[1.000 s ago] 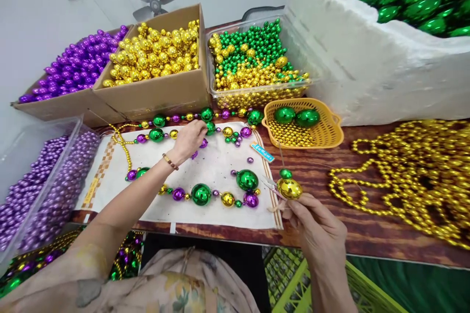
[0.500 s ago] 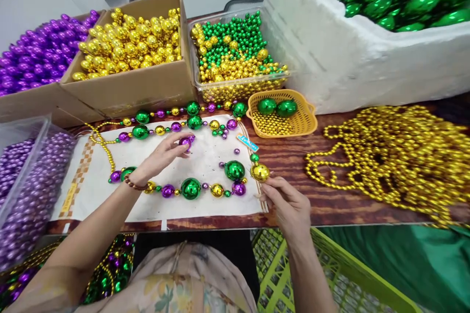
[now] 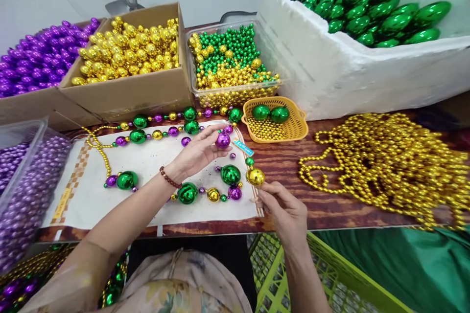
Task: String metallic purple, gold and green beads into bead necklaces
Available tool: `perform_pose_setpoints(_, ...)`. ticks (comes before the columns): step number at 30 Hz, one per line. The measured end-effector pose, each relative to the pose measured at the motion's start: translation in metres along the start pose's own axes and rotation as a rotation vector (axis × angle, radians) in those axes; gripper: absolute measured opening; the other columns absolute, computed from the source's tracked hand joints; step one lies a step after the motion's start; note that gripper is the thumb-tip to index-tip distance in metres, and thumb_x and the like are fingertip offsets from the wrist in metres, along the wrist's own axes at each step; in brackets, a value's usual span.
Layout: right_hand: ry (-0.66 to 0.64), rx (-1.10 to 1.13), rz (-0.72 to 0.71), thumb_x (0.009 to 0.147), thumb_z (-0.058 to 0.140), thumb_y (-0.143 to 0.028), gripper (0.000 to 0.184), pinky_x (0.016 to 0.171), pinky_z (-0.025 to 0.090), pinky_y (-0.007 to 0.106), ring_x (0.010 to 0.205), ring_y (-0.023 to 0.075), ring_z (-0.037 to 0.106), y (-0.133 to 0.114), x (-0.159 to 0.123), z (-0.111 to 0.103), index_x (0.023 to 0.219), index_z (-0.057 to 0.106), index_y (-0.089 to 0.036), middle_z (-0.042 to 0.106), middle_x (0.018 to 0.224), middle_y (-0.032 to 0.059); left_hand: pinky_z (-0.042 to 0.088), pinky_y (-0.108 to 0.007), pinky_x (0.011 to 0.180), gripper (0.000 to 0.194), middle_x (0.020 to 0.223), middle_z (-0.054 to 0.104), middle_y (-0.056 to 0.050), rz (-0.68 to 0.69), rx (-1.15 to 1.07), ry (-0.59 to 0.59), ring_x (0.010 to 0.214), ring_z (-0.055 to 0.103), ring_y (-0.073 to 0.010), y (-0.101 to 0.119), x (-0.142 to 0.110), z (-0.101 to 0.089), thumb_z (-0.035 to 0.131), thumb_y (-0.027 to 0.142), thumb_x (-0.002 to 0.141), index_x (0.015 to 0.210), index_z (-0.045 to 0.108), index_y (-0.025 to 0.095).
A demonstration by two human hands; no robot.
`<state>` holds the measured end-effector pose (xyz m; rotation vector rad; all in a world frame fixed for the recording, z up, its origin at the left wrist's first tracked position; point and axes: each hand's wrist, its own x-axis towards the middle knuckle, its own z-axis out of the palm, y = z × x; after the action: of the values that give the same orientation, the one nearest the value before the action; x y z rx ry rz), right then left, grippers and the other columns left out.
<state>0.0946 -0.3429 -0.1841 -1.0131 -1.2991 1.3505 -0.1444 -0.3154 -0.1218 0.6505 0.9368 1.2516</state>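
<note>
Above the white cloth (image 3: 205, 212), my left hand (image 3: 201, 152) holds a purple ball (image 3: 222, 140) between thumb and fingers. My right hand (image 3: 286, 212) is well apart from it, thumb and finger pinched at the lower edge of a gold ball (image 3: 255, 176) – that ball sits at the cloth's right border with a small green bead (image 3: 249, 162) just beyond it. I can't make out a thread between the fingertips.

My left forearm slants over the cloth and hides part of the lower row of beads; right of it I see a green ball (image 3: 188, 192) and on to a large green ball (image 3: 230, 175), just beside the gold one. Two more bead rows run along the far side, partly behind my left fingers. A blue label (image 3: 243, 146) lies near the purple ball.

Crowding the far edge are a cardboard box (image 3: 135, 88) of gold balls, a clear tub (image 3: 235, 92) of green and gold beads, and a white foam box (image 3: 352, 78) of green balls. In front of these, a yellow basket (image 3: 301, 129) holds two green balls over small gold beads. A heap of gold strings (image 3: 400, 171) covers much of the table (image 3: 348, 212) to my right – well clear of my right hand.
</note>
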Motion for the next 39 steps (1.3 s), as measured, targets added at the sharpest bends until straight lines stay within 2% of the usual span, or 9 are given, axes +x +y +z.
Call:
perform_pose_setpoints(4, -0.067, -0.072, -0.043, 0.085, 0.075, -0.029, 0.011, 0.048, 0.047, 0.025, 0.051, 0.0124, 0.058, -0.002, -0.004, -0.002, 0.079, 0.076, -0.020, 0.062, 0.071, 0.0014, 0.057, -0.038, 0.097, 0.014, 0.103, 0.073, -0.007, -0.011, -0.166, 0.079, 0.093, 0.073, -0.0180, 0.003, 0.004, 0.007, 0.064, 0.029, 0.097, 0.103, 0.070, 0.017)
perform_pose_setpoints(9, -0.117, -0.159, -0.107, 0.088, 0.071, -0.029, 0.011, 0.047, 0.045, 0.025, 0.054, 0.0144, 0.057, -0.002, -0.006, -0.001, 0.082, 0.077, -0.021, 0.060, 0.066, 0.0017, 0.058, -0.039, 0.099, 0.018, 0.100, 0.075, -0.007, -0.021, -0.249, 0.201, 0.091, 0.074, -0.0177, 0.003, 0.008, 0.012, 0.061, 0.031, 0.100, 0.092, 0.067, 0.016)
perform_pose_setpoints(16, -0.092, -0.163, -0.095, 0.087, 0.072, -0.028, 0.009, 0.045, 0.043, 0.025, 0.051, 0.0130, 0.056, -0.001, -0.006, 0.002, 0.083, 0.076, -0.021, 0.062, 0.068, 0.0012, 0.057, -0.039, 0.100, 0.022, 0.095, 0.075, -0.007, -0.025, -0.233, 0.236, 0.085, 0.072, -0.0156, 0.002, 0.007, 0.019, 0.064, 0.035, 0.098, 0.088, 0.065, 0.016)
perform_pose_setpoints(26, -0.085, -0.167, -0.109, 0.089, 0.069, -0.023, 0.007, 0.048, 0.042, 0.024, 0.052, 0.0125, 0.057, 0.003, -0.009, 0.002, 0.085, 0.075, -0.022, 0.060, 0.065, -0.0011, 0.056, -0.041, 0.100, 0.017, 0.093, 0.073, -0.005, -0.004, -0.247, 0.199, 0.084, 0.073, -0.0153, 0.000, 0.006, 0.019, 0.065, 0.031, 0.097, 0.089, 0.063, 0.016)
perform_pose_setpoints(31, -0.039, -0.176, -0.085, 0.093, 0.065, -0.028, 0.012, 0.052, 0.043, 0.026, 0.054, 0.0123, 0.054, 0.005, -0.006, 0.008, 0.086, 0.072, -0.022, 0.058, 0.068, -0.0008, 0.056, -0.044, 0.099, 0.018, 0.091, 0.070, -0.002, 0.041, -0.198, 0.113, 0.090, 0.073, -0.0184, -0.007, -0.003, 0.029, 0.071, 0.032, 0.092, 0.090, 0.060, 0.019)
perform_pose_setpoints(35, -0.010, -0.189, -0.099, 0.094, 0.065, -0.030, 0.014, 0.055, 0.043, 0.025, 0.058, 0.0124, 0.054, 0.005, -0.002, 0.009, 0.086, 0.072, -0.022, 0.056, 0.068, -0.0015, 0.057, -0.044, 0.097, 0.017, 0.095, 0.070, -0.001, 0.101, -0.139, 0.102, 0.088, 0.073, -0.0170, -0.011, -0.008, 0.036, 0.073, 0.034, 0.090, 0.096, 0.063, 0.021)
perform_pose_setpoints(39, -0.029, -0.191, -0.103, 0.095, 0.064, -0.029, 0.014, 0.054, 0.041, 0.024, 0.059, 0.0119, 0.054, 0.006, -0.001, 0.007, 0.088, 0.073, -0.022, 0.056, 0.071, -0.0011, 0.059, -0.042, 0.091, 0.016, 0.095, 0.072, -0.001, 0.117, -0.075, 0.079, 0.087, 0.073, -0.0181, -0.009, -0.008, 0.036, 0.074, 0.033, 0.089, 0.098, 0.067, 0.023)
